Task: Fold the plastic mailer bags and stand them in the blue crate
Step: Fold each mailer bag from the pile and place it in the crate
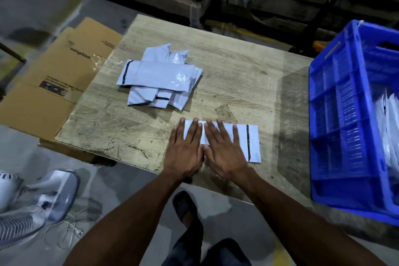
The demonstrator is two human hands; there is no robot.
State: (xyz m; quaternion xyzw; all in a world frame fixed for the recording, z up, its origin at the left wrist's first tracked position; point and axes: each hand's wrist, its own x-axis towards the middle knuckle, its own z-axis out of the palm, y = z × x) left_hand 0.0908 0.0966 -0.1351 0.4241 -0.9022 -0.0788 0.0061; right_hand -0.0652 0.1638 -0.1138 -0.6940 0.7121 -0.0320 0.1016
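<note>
Both hands flat on mailer bag (228, 139) near front edge of desk (237, 84): left hand (183, 153), right hand (224, 155), fingers straight, pressing, gripping nothing. Thin, limp, slick plastic, likely slides; best pinched at creased edge. Unfolded pile (159, 75) mid-desk. Blue crate (336, 136) at right edge.

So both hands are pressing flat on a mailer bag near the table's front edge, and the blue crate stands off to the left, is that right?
Not quite. The blue crate stands to the right, as the head view shows. The rest holds: the left hand and right hand press flat on a mailer bag near the table's front edge.
</note>
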